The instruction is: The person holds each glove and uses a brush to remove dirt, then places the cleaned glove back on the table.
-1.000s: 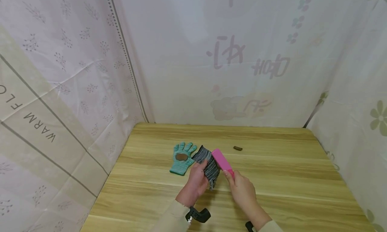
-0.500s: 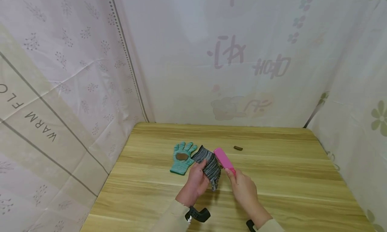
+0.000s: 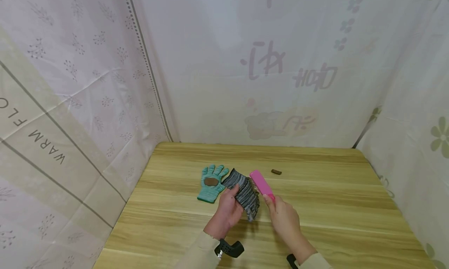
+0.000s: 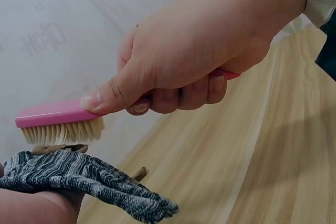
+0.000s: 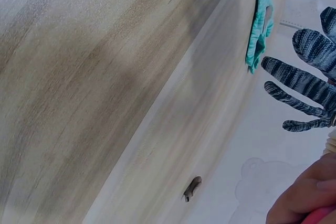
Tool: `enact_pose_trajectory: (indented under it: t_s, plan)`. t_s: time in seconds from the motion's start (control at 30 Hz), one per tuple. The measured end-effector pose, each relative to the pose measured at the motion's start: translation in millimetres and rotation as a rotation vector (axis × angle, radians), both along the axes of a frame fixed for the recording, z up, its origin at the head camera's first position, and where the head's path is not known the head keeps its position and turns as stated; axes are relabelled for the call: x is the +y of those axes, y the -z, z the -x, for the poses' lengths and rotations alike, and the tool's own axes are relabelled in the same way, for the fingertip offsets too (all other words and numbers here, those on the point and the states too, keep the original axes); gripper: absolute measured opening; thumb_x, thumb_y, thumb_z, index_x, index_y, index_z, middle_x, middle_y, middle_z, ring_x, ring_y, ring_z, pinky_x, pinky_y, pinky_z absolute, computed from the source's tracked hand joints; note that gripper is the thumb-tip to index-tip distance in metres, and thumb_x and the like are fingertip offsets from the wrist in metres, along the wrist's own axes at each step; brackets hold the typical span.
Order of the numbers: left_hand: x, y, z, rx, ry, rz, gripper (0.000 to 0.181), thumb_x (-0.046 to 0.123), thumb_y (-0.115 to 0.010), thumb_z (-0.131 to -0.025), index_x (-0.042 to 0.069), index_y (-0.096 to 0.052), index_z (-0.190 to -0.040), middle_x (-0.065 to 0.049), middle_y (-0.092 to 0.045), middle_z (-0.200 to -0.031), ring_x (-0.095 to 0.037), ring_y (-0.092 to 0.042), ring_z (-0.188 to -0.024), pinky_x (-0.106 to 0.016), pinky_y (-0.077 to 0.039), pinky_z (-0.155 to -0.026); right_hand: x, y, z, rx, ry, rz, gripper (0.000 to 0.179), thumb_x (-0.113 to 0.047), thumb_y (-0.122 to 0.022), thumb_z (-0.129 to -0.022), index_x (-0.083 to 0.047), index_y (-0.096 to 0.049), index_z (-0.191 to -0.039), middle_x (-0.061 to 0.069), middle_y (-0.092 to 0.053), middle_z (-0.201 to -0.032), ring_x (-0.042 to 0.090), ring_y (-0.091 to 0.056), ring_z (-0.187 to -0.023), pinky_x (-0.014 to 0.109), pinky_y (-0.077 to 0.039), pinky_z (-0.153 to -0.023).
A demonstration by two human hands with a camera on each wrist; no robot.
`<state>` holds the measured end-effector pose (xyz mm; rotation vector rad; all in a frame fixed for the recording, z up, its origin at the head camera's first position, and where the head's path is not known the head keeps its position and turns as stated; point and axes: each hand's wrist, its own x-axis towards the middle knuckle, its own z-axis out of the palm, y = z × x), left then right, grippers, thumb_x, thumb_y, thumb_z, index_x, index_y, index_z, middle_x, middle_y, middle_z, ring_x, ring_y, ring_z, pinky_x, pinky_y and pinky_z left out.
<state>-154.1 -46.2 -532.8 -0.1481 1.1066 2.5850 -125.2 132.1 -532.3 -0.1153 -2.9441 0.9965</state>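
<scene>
Above the wooden table (image 3: 333, 206), both hands grip: the right hand (image 3: 285, 218) a pink brush (image 3: 261, 183), the left hand (image 3: 229, 209) the gray glove (image 3: 243, 189), thumb on top, presumably steadying it. The green glove (image 3: 209, 193) lies flat leftward, seemingly kept clear. Bristles (image 4: 63, 132) face the gray glove, apparently to reach its surface; a brown piece (image 3: 276, 172) lies beyond.

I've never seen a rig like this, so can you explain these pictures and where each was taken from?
There is no machine, just a person's two bare hands. The wide picture comes from a camera worn on the head; the closer ones, from the left and right wrists. The left hand holds a grey striped glove, the right hand a pink brush, bristles towards the glove. On the wooden table lie a teal glove with a brown patch and a small brown piece I can't identify.
</scene>
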Motion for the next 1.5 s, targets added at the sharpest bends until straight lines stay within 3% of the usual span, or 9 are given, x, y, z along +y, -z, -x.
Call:
enact_pose_trajectory:
  t_s: [0.37, 0.73, 1.0, 1.27, 1.5]
  plan:
    - [-1.7, -2.8, 2.0, -0.004, 0.000, 0.013, 0.046, 0.023, -0.033, -0.112, 0.002, -0.018, -0.151, -0.010, -0.047, -0.142, -0.026, -0.044, -0.140, -0.041, -0.034, -0.120, 1.4, 0.9, 0.3, 0.010, 0.008, -0.005, 0.055, -0.055, -0.036, -0.107, -0.010, -0.052, -0.080, 0.002, -0.044, -0.059, 0.019, -0.044, -0.052, 0.031, -0.033, -0.047]
    - [-0.9, -4.7, 2.2, -0.013, -0.008, 0.017, 0.041, 0.022, -0.036, -0.112, 0.002, -0.027, -0.146, -0.006, -0.056, -0.129, -0.017, -0.057, -0.121, -0.036, -0.043, -0.109, 2.3, 4.7, 0.4, -0.010, 0.012, 0.027, 0.057, -0.057, -0.035, -0.106, -0.009, -0.055, -0.084, 0.002, -0.044, -0.060, 0.017, -0.042, -0.051, 0.030, -0.033, -0.046]
    - [-1.3, -5.8, 1.8, -0.005, -0.006, 0.024, 0.045, 0.022, -0.037, -0.112, 0.002, -0.023, -0.149, -0.007, -0.053, -0.134, -0.019, -0.053, -0.128, -0.037, -0.040, -0.114, 2.2, 7.3, -0.2, -0.025, 0.003, 0.033, 0.057, -0.058, -0.035, -0.106, -0.010, -0.055, -0.083, 0.002, -0.043, -0.060, 0.017, -0.040, -0.051, 0.031, -0.033, -0.047]
    - [-1.3, -3.9, 2.7, -0.023, -0.024, 0.042, 0.041, 0.021, -0.035, -0.112, 0.003, -0.024, -0.147, -0.005, -0.053, -0.129, -0.017, -0.054, -0.123, -0.037, -0.041, -0.111, 2.6, 4.9, 1.2, -0.010, 0.020, 0.073, 0.057, -0.057, -0.035, -0.106, -0.010, -0.055, -0.083, 0.002, -0.043, -0.061, 0.017, -0.039, -0.053, 0.031, -0.033, -0.049]
    - [-0.2, -5.3, 3.8, -0.025, -0.044, 0.034, 0.042, 0.021, -0.033, -0.112, 0.001, -0.020, -0.148, -0.010, -0.049, -0.138, -0.027, -0.046, -0.137, -0.043, -0.033, -0.120, -4.0, -1.6, -3.8, -0.018, 0.019, 0.084, 0.057, -0.058, -0.035, -0.106, -0.009, -0.055, -0.083, 0.003, -0.044, -0.063, 0.018, -0.041, -0.056, 0.030, -0.034, -0.052]
